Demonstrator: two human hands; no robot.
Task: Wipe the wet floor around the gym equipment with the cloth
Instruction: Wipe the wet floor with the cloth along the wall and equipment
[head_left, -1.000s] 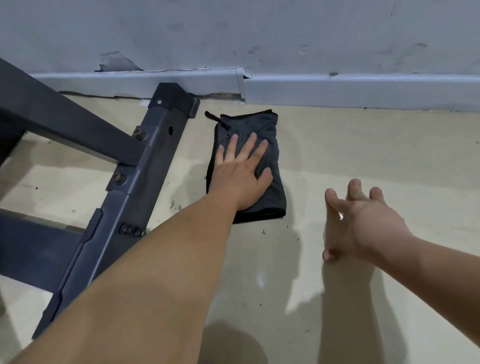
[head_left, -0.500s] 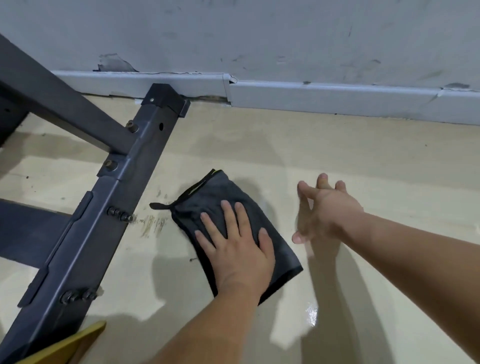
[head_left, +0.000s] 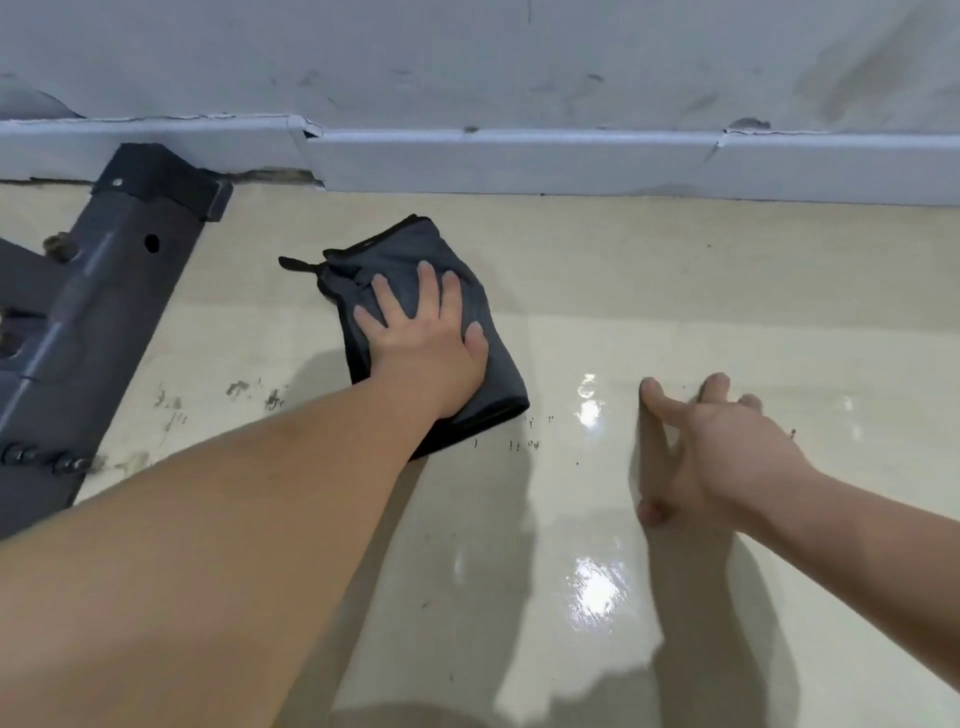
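A folded dark grey cloth (head_left: 402, 254) lies on the cream floor (head_left: 675, 291), a little right of the dark metal equipment frame (head_left: 98, 291). My left hand (head_left: 423, 343) presses flat on the cloth with its fingers spread. To the right, my right hand (head_left: 711, 447) is propped on the bare floor on its spread fingertips. Shiny wet patches (head_left: 597, 592) glisten on the floor between and below the two hands.
A pale grey wall with a cracked skirting board (head_left: 519, 161) runs across the back. The frame's capped foot (head_left: 161, 179) almost meets the skirting. Dirty smears (head_left: 249, 392) mark the floor beside the frame, and bolts (head_left: 47, 460) stick out of its lower side.
My left hand has pushed the cloth away from me toward the wall, after pulling it back half a second before. My right hand stays propped on the floor.
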